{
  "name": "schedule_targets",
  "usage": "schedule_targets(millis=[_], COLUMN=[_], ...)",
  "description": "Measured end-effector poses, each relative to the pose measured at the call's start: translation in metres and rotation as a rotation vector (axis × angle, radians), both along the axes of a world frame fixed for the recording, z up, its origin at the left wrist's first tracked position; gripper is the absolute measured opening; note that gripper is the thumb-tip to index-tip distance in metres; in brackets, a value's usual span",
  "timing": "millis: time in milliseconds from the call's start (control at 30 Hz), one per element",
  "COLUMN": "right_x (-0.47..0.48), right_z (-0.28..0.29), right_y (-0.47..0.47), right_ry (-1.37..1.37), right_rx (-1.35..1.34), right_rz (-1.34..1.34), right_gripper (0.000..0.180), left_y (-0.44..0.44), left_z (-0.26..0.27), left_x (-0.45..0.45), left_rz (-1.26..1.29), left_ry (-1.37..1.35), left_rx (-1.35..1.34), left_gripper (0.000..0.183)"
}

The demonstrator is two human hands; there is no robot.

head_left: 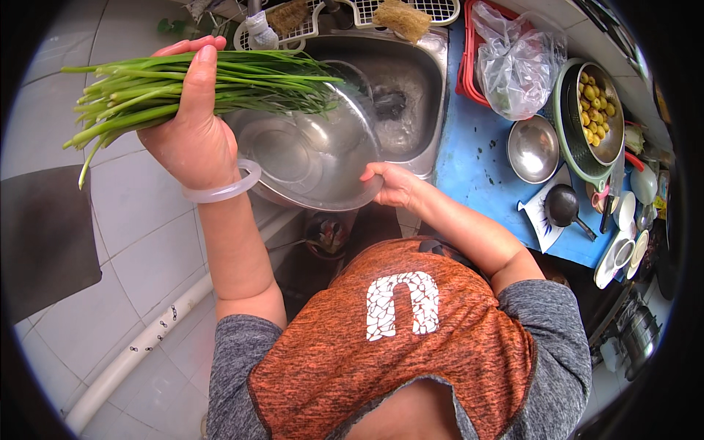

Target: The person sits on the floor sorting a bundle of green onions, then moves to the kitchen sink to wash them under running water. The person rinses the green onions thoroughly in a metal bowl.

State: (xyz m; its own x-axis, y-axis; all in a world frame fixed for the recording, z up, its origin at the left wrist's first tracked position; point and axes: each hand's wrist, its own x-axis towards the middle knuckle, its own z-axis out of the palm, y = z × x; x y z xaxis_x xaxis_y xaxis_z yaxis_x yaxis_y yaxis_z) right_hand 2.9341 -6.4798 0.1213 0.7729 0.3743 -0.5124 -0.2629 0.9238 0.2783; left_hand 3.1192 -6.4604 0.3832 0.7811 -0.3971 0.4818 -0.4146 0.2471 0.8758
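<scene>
A bundle of long green leafy stalks (137,91), probably garlic chives, lies in the grip of my left hand (192,121), raised at the upper left; its thin leaf tips reach over a large metal basin (308,148). A pale bangle circles the left wrist. My right hand (390,184) grips the basin's near right rim, thumb on the inner side. Tilted, the basin overlaps the left part of a stainless steel sink (410,140). Water shows at the sink's bottom around a dark drain.
Right of the sink, a blue counter (473,181) holds a red basket (467,71) with a plastic bag, a metal bowl (532,148), a small black pan (561,204) on a white dish and a bowl of green-yellow fruit (597,113). Loofah scrubbers (401,19) rest behind the sink. A white pipe (148,346) crosses the lower left.
</scene>
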Motion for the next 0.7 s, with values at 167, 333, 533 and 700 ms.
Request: schedule_targets(millis=[167, 333, 533, 700], right_x=[0.006, 0.012, 0.015, 0.015], right_z=[-0.010, -0.009, 0.003, 0.004], right_y=[0.002, 0.011, 0.023, 0.038], right_ry=[0.006, -0.062, -0.215, -0.235], right_rx=[0.069, 0.134, 0.231, 0.192], right_rz=[-0.044, -0.036, -0.021, -0.027], right_gripper=[0.028, 0.038, 0.052, 0.051], left_y=[-0.005, -0.013, -0.023, -0.025], left_z=[0.002, 0.006, 0.009, 0.011], left_x=[0.000, -0.003, -0.009, -0.013], left_rz=[-0.004, -0.033, -0.090, -0.093], left_ry=[-0.031, -0.046, -0.030, -0.018], left_rx=[0.038, 0.058, 0.059, 0.070], left_gripper=[0.015, 0.016, 0.020, 0.019])
